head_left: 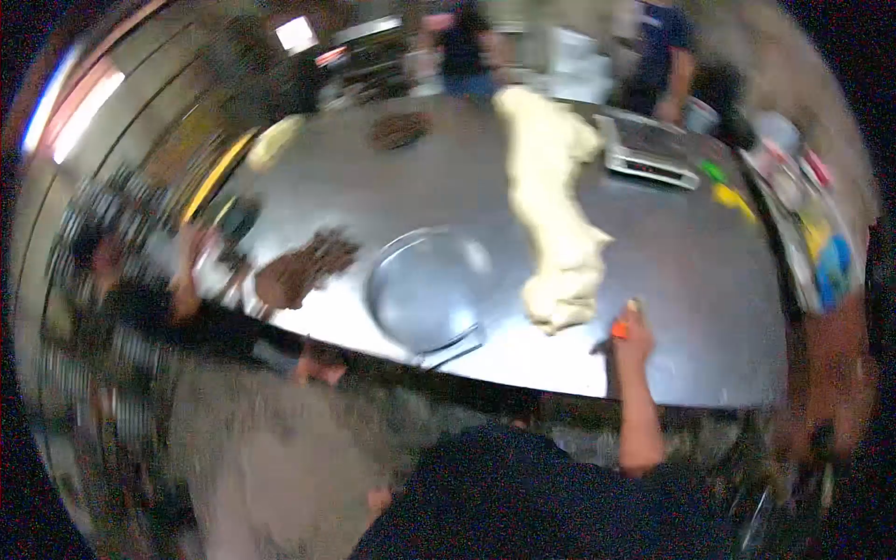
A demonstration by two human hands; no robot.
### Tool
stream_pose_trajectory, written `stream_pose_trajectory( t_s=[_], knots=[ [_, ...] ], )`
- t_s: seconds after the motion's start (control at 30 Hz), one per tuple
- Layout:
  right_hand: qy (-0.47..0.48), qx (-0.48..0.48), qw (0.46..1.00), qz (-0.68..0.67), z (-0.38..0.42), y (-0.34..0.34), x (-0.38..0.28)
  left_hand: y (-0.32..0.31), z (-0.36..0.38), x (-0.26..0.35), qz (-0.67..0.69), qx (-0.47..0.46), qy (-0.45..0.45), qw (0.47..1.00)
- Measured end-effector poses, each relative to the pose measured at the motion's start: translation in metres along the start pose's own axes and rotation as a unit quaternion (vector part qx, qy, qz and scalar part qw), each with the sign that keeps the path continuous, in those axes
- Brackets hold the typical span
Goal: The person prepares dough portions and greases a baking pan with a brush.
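Observation:
A steel table (691,280) carries a long strip of pale dough (551,205). Near its front edge, just right of the dough's lower end, my right hand (632,338) is closed around a small orange-handled tool (620,329); its other end is too blurred to make out. A small skin-coloured patch (378,499) shows at the left side of my dark shirt; it may be my left hand, but its fingers cannot be made out. Left of the dough lies a round metal tray or lid (425,291) with a dark bar at its front rim.
A brown mass (303,269) lies front left, a smaller brown heap (399,130) further back, and pale dough (275,143) back left. A scale (649,149) stands back right, near yellow and green items (733,201). A co-worker's hands (189,257) are at the left; other people stand behind.

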State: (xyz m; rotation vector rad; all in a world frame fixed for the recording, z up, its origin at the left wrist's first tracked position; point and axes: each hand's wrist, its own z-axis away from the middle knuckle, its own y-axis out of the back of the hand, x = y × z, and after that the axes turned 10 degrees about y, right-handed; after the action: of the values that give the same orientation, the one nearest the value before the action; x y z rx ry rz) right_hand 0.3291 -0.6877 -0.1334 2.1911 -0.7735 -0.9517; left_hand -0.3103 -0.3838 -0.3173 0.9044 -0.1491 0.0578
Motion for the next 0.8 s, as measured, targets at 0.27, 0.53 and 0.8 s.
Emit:
stream_pose_trajectory(
  t_s=[0.27, 0.53, 0.8],
  knots=[
    [0.027, -0.049, 0.988, 0.141, -0.055, 0.000, 0.024, 0.103, 0.047, 0.209, 0.507, 0.052, -0.149, 0.848],
    [0.005, -0.089, 0.987, 0.137, -0.015, 0.031, 0.051, 0.181, 0.027, 0.325, 0.464, 0.056, -0.202, 0.861],
    [-0.037, -0.068, 0.992, 0.099, -0.002, 0.086, -0.005, 0.163, 0.027, 0.265, 0.508, -0.004, -0.141, 0.850]
  ],
)
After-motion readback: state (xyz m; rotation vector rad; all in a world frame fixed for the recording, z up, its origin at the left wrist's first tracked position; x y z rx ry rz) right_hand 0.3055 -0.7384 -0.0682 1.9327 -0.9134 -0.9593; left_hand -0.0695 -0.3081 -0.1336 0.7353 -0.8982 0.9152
